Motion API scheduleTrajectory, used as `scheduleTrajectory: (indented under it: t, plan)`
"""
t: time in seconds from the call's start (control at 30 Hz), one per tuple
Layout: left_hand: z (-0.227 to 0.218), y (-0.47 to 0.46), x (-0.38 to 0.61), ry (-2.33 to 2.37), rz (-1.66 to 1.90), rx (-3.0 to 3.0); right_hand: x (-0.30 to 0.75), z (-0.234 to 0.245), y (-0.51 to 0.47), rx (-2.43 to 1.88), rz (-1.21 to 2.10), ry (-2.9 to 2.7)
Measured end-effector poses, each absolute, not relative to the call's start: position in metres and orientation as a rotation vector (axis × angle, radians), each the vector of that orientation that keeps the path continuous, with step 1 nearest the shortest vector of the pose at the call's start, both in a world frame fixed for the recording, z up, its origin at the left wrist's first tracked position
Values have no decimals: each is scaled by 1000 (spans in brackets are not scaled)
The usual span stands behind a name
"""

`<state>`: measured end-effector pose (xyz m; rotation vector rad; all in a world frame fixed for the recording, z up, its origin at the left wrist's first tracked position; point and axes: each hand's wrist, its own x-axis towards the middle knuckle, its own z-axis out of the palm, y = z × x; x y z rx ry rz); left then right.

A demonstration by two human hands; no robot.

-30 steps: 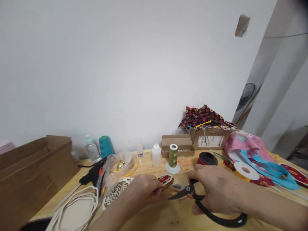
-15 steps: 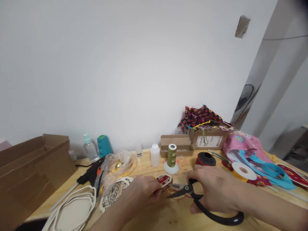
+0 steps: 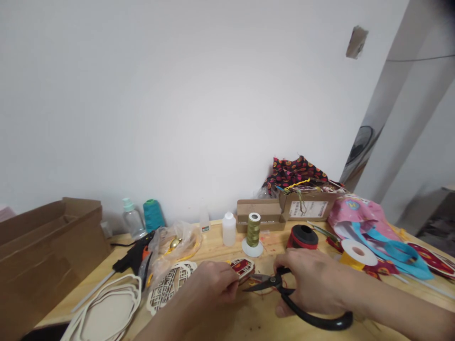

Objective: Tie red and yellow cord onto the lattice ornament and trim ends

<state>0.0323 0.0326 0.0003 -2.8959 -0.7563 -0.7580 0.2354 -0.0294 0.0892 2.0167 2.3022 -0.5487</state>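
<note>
At a wooden worktable [image 3: 245, 319], a person's left hand [image 3: 216, 282] is reaching in from the lower left, knuckles facing up, thumb and fingers pinching together on the near end of a red-and-cream oval piece [image 3: 243, 268]. The piece is sitting just beyond those fingers, near the middle of the table; its held end is disappearing behind them, and the fingertips are hiding the exact contact.

The right hand [image 3: 313, 279] is extending from the right with its back upward, fingers wrapping around black-handled scissors [image 3: 273, 280]. The blades are standing apart, pointing left, close to the piece's right end; whether either blade is touching it cannot be told. The palm is concealing part of the handles, while one long black loop is curving out below. Loose thin threads [image 3: 265, 292] are lying around the blades, too fine to follow. The frame's edges are cropping both forearms.
</note>
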Motion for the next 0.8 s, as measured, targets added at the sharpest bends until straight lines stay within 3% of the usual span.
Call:
scheduleTrajectory:
  t: [0.3, 0.8]
  plan:
    - [-2, 32, 31, -740, -846, -2888, 223, 94, -25, 1927, -565, 2248]
    - [-3, 35, 25, -687, -985, -2931, 254, 73, 0, 1379, -583, 2849]
